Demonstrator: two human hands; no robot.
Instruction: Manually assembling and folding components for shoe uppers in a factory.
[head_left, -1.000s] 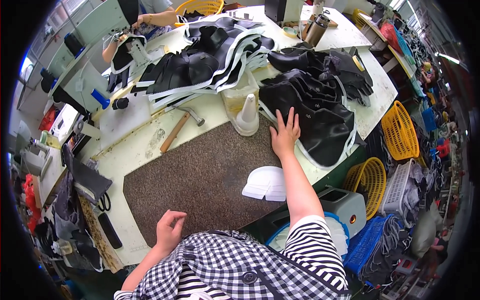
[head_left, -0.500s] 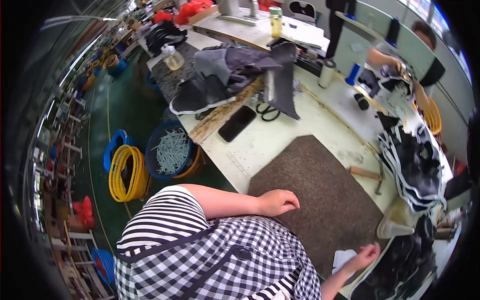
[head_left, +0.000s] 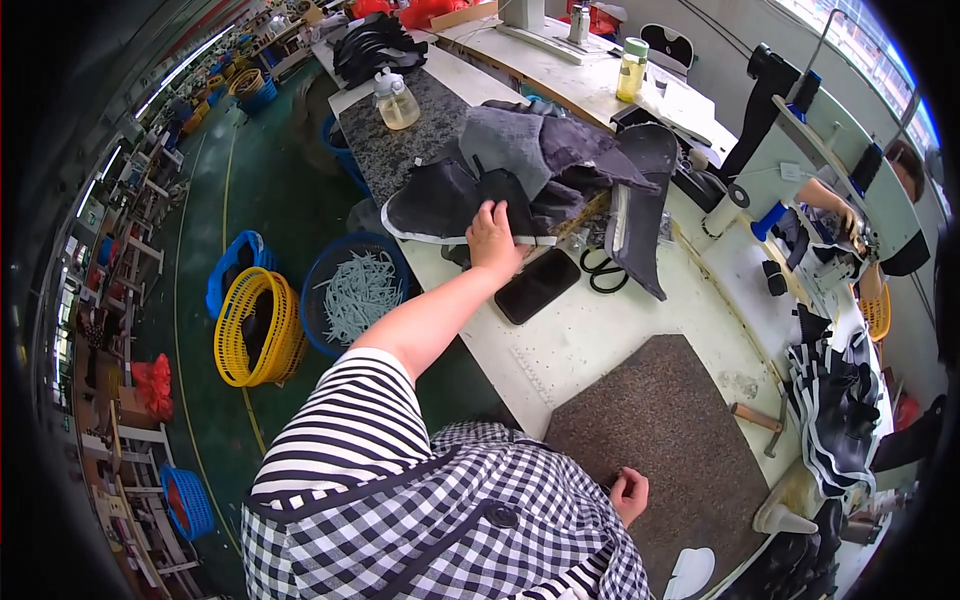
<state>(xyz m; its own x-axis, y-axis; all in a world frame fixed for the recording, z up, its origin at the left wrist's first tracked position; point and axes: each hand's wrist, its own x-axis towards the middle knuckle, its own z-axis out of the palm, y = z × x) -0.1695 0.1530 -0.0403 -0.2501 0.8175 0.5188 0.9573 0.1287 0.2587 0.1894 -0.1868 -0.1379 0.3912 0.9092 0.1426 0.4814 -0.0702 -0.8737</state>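
Note:
My left hand [head_left: 494, 240] reaches across the table to a black shoe upper piece [head_left: 430, 205] with a white edge. Its fingers are bent over the near side of that piece, and the thumb is partly hidden. Grey and dark cut pieces [head_left: 505, 140] lie heaped just behind. My right hand [head_left: 630, 495] is close to my body over a brown cutting board [head_left: 660, 430], fingers curled in, nothing visible in them. Beyond it, near the board's front corner, lies a white flat piece [head_left: 690, 573].
A phone [head_left: 537, 286] and black-handled scissors [head_left: 604, 272] lie near my left hand. A hammer [head_left: 760, 420] rests right of the board, beside stacked black-and-white pieces [head_left: 835, 410]. Baskets [head_left: 255, 330] stand on the floor at left. Another person [head_left: 840, 210] works at far right.
My left hand has moved from over the board, forward to the black shoe upper piece. My right hand has drawn back toward my body from the right. The view has shifted.

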